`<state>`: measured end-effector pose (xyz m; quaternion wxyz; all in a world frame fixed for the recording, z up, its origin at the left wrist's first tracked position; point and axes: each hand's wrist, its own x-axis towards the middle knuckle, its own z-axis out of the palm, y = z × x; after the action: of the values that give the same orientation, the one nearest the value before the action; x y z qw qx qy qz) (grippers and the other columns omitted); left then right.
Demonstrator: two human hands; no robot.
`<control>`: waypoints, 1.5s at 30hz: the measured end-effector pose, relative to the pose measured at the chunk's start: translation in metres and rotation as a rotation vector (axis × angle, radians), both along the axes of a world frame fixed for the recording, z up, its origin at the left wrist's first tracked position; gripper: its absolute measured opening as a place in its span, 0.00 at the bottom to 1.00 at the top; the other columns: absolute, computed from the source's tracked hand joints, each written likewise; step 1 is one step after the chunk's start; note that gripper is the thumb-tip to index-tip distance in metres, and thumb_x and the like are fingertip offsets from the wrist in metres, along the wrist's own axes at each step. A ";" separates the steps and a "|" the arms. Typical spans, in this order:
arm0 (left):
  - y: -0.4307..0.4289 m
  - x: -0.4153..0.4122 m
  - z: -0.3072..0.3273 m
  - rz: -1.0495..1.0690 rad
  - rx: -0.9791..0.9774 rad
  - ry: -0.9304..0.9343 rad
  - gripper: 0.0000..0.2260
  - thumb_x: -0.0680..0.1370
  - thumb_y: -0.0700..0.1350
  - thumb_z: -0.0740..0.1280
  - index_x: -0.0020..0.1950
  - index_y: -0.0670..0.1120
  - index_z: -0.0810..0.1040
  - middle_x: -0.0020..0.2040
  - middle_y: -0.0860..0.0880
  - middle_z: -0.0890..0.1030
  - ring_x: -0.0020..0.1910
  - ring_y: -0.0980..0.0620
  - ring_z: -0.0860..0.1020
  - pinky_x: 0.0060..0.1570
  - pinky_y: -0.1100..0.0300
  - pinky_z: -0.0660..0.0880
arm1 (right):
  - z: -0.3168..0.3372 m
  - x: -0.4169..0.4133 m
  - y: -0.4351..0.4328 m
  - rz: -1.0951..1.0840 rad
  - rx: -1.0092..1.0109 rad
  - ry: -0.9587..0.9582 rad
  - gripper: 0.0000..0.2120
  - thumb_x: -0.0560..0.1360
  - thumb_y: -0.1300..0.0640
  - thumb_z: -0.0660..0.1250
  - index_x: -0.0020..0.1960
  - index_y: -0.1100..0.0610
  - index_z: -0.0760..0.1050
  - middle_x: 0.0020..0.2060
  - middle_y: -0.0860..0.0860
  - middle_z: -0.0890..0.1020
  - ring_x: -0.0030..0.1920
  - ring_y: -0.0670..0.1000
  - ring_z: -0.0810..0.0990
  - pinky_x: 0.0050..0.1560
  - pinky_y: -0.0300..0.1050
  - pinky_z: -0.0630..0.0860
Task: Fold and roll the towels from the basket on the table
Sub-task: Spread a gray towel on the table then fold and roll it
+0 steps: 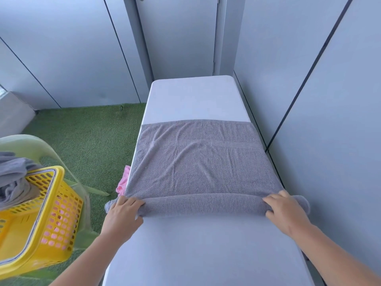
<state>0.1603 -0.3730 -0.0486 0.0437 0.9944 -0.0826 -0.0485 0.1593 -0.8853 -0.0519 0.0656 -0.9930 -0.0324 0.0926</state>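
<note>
Rolling step. Left hand (123, 211) and right hand (285, 209) each curl their fingers over one end of the grey towel (202, 168). Its roll lies between them, and the flat remainder lies ahead on the surface (195, 254). Equal pressure from both should keep the roll straight. Left of the left hand stands the yellow basket (45, 213); a pink cloth (123, 180) hangs just ahead of that hand. The wall (319, 131) close by the right hand likely limits room.

Your white table (191, 100) runs lengthwise from near to far, its right side close against the wall panels (309, 79). One grey towel (198, 166) lies across its middle, spanning the full width. Its near end is rolled into a tube; the far part is spread flat and lightly wrinkled.
</note>
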 end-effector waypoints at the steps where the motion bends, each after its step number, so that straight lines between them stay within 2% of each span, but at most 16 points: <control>1: -0.001 0.001 -0.001 0.011 -0.001 -0.005 0.19 0.66 0.53 0.67 0.56 0.54 0.82 0.48 0.61 0.80 0.51 0.50 0.73 0.48 0.51 0.77 | 0.004 0.001 0.002 -0.001 -0.034 -0.018 0.09 0.69 0.57 0.69 0.49 0.53 0.82 0.44 0.43 0.82 0.52 0.52 0.74 0.47 0.46 0.72; 2: -0.001 0.002 -0.002 0.013 0.000 -0.016 0.16 0.67 0.53 0.66 0.53 0.54 0.83 0.46 0.61 0.80 0.50 0.49 0.73 0.47 0.52 0.77 | 0.009 0.004 0.004 0.005 -0.065 -0.015 0.02 0.71 0.55 0.68 0.42 0.52 0.79 0.41 0.43 0.80 0.50 0.51 0.72 0.43 0.45 0.68; 5: 0.001 0.001 -0.002 -0.017 0.027 -0.045 0.13 0.68 0.55 0.59 0.42 0.54 0.81 0.38 0.59 0.77 0.45 0.49 0.73 0.42 0.52 0.75 | 0.018 0.008 0.006 0.030 -0.139 0.070 0.15 0.76 0.51 0.62 0.31 0.48 0.65 0.40 0.44 0.70 0.48 0.49 0.64 0.44 0.43 0.62; 9: 0.002 -0.005 -0.001 -0.027 0.046 -0.053 0.11 0.68 0.56 0.59 0.34 0.53 0.77 0.38 0.57 0.71 0.43 0.49 0.72 0.40 0.53 0.71 | 0.020 0.009 0.002 0.020 -0.067 0.187 0.15 0.78 0.53 0.58 0.33 0.47 0.72 0.41 0.46 0.69 0.45 0.48 0.67 0.45 0.44 0.69; 11: 0.002 -0.005 -0.002 0.011 0.002 -0.069 0.08 0.70 0.54 0.61 0.37 0.54 0.79 0.41 0.56 0.69 0.43 0.49 0.72 0.36 0.55 0.70 | 0.023 0.007 0.003 -0.020 0.017 0.167 0.13 0.75 0.56 0.61 0.33 0.45 0.69 0.40 0.46 0.70 0.41 0.49 0.71 0.43 0.46 0.72; 15: -0.002 -0.003 -0.001 0.079 -0.138 -0.092 0.08 0.74 0.45 0.68 0.51 0.55 0.78 0.48 0.56 0.73 0.48 0.49 0.74 0.34 0.54 0.75 | 0.025 0.003 0.004 -0.112 0.150 -0.015 0.11 0.70 0.64 0.65 0.40 0.48 0.71 0.40 0.44 0.74 0.44 0.50 0.76 0.36 0.36 0.66; 17: -0.003 -0.005 0.001 0.038 -0.120 -0.101 0.11 0.73 0.44 0.68 0.54 0.54 0.79 0.49 0.57 0.76 0.50 0.48 0.74 0.39 0.53 0.77 | 0.024 -0.001 0.001 -0.056 0.177 0.017 0.10 0.69 0.62 0.67 0.48 0.51 0.78 0.46 0.44 0.79 0.52 0.52 0.78 0.47 0.42 0.73; 20: 0.000 -0.007 0.003 -0.038 -0.009 -0.026 0.21 0.67 0.52 0.68 0.60 0.55 0.80 0.54 0.60 0.79 0.56 0.51 0.74 0.53 0.51 0.76 | 0.014 -0.004 -0.008 0.030 0.104 0.067 0.22 0.68 0.59 0.70 0.63 0.55 0.78 0.58 0.47 0.80 0.62 0.52 0.75 0.63 0.47 0.72; 23: 0.001 -0.005 0.002 -0.045 0.042 -0.005 0.22 0.64 0.54 0.69 0.58 0.56 0.81 0.52 0.62 0.80 0.55 0.53 0.72 0.54 0.51 0.74 | 0.011 -0.002 -0.007 0.040 0.055 0.017 0.15 0.67 0.55 0.67 0.52 0.52 0.81 0.45 0.42 0.80 0.55 0.53 0.76 0.50 0.46 0.72; 25: -0.001 -0.004 0.001 -0.053 0.055 -0.041 0.16 0.66 0.54 0.65 0.52 0.56 0.82 0.46 0.62 0.79 0.49 0.52 0.73 0.49 0.52 0.74 | 0.018 0.000 -0.003 0.051 0.045 0.002 0.08 0.65 0.51 0.62 0.42 0.48 0.78 0.36 0.39 0.74 0.50 0.51 0.76 0.42 0.43 0.64; 27: -0.002 -0.003 0.002 -0.078 0.060 -0.061 0.11 0.67 0.54 0.60 0.43 0.55 0.80 0.40 0.61 0.77 0.44 0.51 0.72 0.43 0.54 0.71 | 0.027 0.001 0.001 0.092 -0.027 0.078 0.03 0.69 0.49 0.62 0.37 0.45 0.72 0.36 0.40 0.74 0.51 0.47 0.72 0.40 0.40 0.59; 28: -0.002 -0.004 0.002 -0.091 0.056 -0.070 0.09 0.67 0.54 0.59 0.40 0.55 0.78 0.37 0.60 0.75 0.42 0.51 0.71 0.41 0.55 0.70 | 0.030 0.001 0.000 0.109 -0.052 0.121 0.06 0.71 0.48 0.62 0.36 0.46 0.69 0.37 0.41 0.74 0.51 0.46 0.69 0.38 0.36 0.58; 33: 0.000 -0.005 0.003 -0.095 0.006 -0.096 0.07 0.68 0.54 0.59 0.33 0.54 0.73 0.37 0.59 0.66 0.39 0.52 0.67 0.38 0.57 0.68 | 0.031 0.001 -0.005 0.042 -0.032 0.171 0.10 0.76 0.51 0.61 0.44 0.49 0.81 0.46 0.45 0.73 0.49 0.45 0.71 0.34 0.33 0.57; 37: -0.003 0.005 -0.002 0.045 -0.111 -0.091 0.15 0.74 0.51 0.57 0.50 0.56 0.83 0.40 0.56 0.69 0.42 0.50 0.72 0.32 0.55 0.72 | 0.029 0.002 0.006 -0.099 0.052 0.016 0.08 0.76 0.60 0.61 0.45 0.49 0.76 0.45 0.46 0.74 0.41 0.49 0.77 0.33 0.39 0.64; 40: -0.004 0.006 -0.001 0.022 -0.150 -0.075 0.21 0.76 0.52 0.54 0.62 0.51 0.81 0.47 0.55 0.74 0.48 0.49 0.73 0.41 0.50 0.78 | 0.019 0.002 0.003 -0.071 0.205 -0.021 0.12 0.69 0.66 0.66 0.46 0.50 0.76 0.42 0.43 0.76 0.44 0.52 0.76 0.42 0.43 0.67; 45: -0.001 0.003 0.001 -0.084 0.014 0.007 0.24 0.69 0.55 0.61 0.62 0.51 0.81 0.56 0.59 0.77 0.54 0.52 0.72 0.52 0.52 0.77 | 0.009 -0.001 -0.008 0.032 0.117 0.067 0.24 0.66 0.55 0.70 0.62 0.49 0.76 0.55 0.39 0.78 0.57 0.49 0.70 0.57 0.43 0.71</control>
<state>0.1636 -0.3744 -0.0475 0.0351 0.9902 -0.1236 -0.0543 0.1581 -0.8928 -0.0434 0.1233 -0.9832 -0.0513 0.1247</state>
